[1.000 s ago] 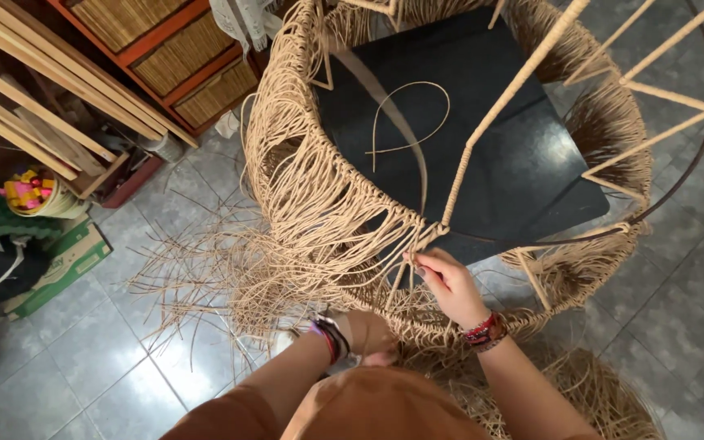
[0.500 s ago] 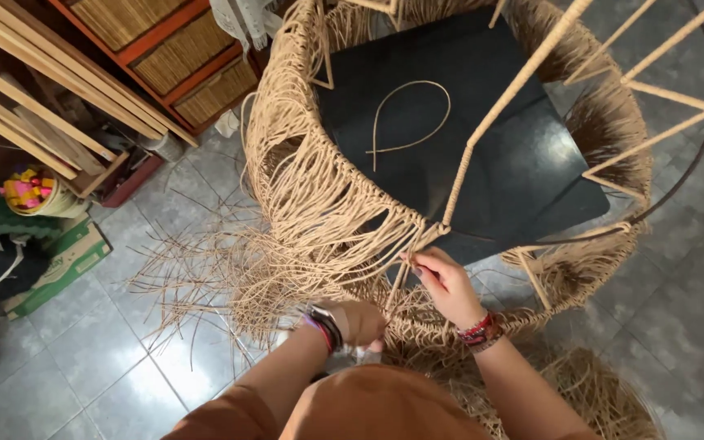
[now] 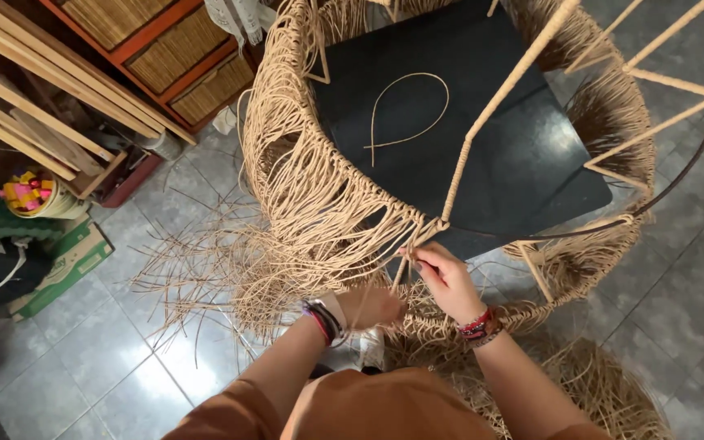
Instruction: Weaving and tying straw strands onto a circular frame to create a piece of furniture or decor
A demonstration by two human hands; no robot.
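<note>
A large round woven frame [image 3: 319, 204] of tan rattan strands stands in front of me, with a black seat pad [image 3: 499, 155] inside it. My right hand [image 3: 443, 277] pinches strands at the rim where a wrapped strut [image 3: 499, 106] meets the weave. My left hand [image 3: 372, 308] is lower, fingers curled around a strand that runs down from the same spot. A loose loop of strand [image 3: 407, 110] lies on the black pad. Both wrists wear bands.
Loose strand ends [image 3: 205, 277] fan out over the grey tiled floor at the left. Wooden slats [image 3: 34, 98] and orange drawers with woven fronts [image 3: 173, 57] stand at the upper left. A green box [image 3: 67, 265] lies by the left edge.
My left hand has moved up and to the right, closer to my right hand at the rim. The right hand has stayed at the joint.
</note>
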